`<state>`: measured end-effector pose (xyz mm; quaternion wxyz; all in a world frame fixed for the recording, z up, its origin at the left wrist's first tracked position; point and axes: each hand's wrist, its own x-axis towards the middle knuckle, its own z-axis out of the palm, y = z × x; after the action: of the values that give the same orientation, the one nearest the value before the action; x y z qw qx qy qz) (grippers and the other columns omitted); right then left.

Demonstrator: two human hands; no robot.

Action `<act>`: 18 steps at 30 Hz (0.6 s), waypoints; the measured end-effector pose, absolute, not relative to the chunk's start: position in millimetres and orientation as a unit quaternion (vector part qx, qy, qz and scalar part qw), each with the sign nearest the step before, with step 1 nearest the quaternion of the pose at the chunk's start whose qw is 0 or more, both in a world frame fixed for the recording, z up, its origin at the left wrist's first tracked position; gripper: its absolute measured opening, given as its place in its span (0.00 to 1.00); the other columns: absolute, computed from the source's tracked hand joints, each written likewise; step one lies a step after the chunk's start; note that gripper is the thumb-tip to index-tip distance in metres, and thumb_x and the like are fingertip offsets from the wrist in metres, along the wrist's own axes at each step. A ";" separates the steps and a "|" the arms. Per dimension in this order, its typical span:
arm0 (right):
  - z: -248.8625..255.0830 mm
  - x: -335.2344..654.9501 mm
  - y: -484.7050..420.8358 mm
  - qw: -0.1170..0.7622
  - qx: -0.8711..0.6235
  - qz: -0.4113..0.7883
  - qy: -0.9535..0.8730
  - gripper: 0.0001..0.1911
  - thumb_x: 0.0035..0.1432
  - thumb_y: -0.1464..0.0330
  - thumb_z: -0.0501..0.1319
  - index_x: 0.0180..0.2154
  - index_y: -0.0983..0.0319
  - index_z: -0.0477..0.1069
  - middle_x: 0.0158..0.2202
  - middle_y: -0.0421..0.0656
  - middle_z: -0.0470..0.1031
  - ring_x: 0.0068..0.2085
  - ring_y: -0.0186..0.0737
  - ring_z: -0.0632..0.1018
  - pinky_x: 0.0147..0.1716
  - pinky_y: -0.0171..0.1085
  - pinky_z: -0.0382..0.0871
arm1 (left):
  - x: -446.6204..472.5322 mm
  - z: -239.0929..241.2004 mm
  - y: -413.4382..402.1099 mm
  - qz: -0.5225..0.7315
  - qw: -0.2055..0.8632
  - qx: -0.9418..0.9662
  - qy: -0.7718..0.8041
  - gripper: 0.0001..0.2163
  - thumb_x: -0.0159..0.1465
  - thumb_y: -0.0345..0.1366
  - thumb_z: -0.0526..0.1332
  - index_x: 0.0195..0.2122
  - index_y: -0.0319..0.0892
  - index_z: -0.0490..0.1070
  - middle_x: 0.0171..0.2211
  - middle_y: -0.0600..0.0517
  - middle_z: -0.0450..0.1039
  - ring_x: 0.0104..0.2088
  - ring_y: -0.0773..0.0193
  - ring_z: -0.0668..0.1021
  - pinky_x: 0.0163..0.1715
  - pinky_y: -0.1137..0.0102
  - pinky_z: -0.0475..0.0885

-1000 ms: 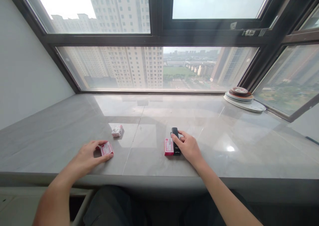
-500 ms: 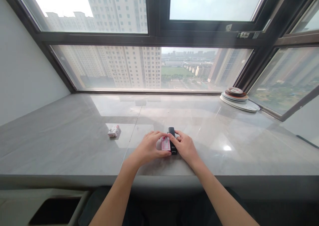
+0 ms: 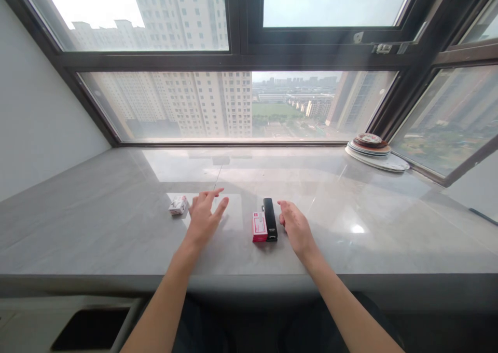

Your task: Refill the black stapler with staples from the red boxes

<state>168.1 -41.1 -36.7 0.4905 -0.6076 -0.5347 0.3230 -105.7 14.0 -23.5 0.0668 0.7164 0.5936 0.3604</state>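
A black stapler (image 3: 270,219) lies lengthwise on the grey stone sill. Against its left side sits a pink and white box (image 3: 259,227), touching it. To the left of these, my left hand (image 3: 202,215) hovers over the sill with fingers and thumb apart, holding nothing. Just beyond that hand is a small white box (image 3: 178,205) with dark and reddish printing, which the fingers do not grip. My right hand (image 3: 296,228) is close to the stapler's right side without touching it. Its fingers are curled in loosely, and nothing shows in them.
Stacked plates (image 3: 375,153) stand in the far right corner by the window frame (image 3: 241,62). The sill's front edge (image 3: 249,275) runs just ahead of my body. A grey wall (image 3: 42,98) bounds the left side.
Both hands have let go of the pink and white box and the stapler. My left hand has moved left toward the small white box; my right hand has drawn slightly right.
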 end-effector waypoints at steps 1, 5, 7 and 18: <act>-35.5 169.2 -45.8 0.494 -0.604 0.328 -0.533 0.35 0.69 0.41 0.47 0.56 0.60 0.73 0.29 0.37 0.68 0.28 0.36 0.67 0.27 0.35 0.62 | -130.2 -23.7 22.2 0.369 0.007 0.650 0.664 0.22 0.71 0.52 0.56 0.61 0.48 0.71 0.53 0.43 0.73 0.57 0.44 0.71 0.60 0.48 0.62; -33.7 172.7 -67.7 0.456 -0.606 0.313 -0.571 0.40 0.64 0.42 0.58 0.67 0.58 0.64 0.32 0.38 0.69 0.30 0.37 0.71 0.33 0.36 0.67 | -219.4 -26.4 47.7 0.293 0.045 0.528 0.796 0.25 0.69 0.55 0.56 0.57 0.45 0.74 0.45 0.42 0.78 0.47 0.43 0.77 0.47 0.55 0.69; -33.8 173.3 -75.9 0.410 -0.620 0.301 -0.598 0.47 0.58 0.43 0.64 0.71 0.58 0.59 0.32 0.37 0.69 0.30 0.38 0.72 0.32 0.37 0.68 | -232.0 -28.2 53.5 0.257 0.100 0.563 0.779 0.23 0.70 0.55 0.53 0.52 0.46 0.77 0.43 0.45 0.80 0.45 0.46 0.78 0.43 0.60 0.70; -11.2 169.8 -66.3 0.299 -0.592 0.319 -0.677 0.32 0.47 0.56 0.74 0.55 0.54 0.75 0.28 0.35 0.75 0.28 0.38 0.72 0.27 0.35 0.58 | -48.1 -28.1 44.5 0.267 0.215 0.766 0.544 0.18 0.74 0.49 0.51 0.51 0.51 0.77 0.41 0.50 0.83 0.42 0.55 0.82 0.43 0.67 0.71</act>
<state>169.8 -66.3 -11.2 0.2992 -0.5920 -0.6770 0.3188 -48.1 44.5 -28.1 0.2148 0.7659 0.5440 0.2670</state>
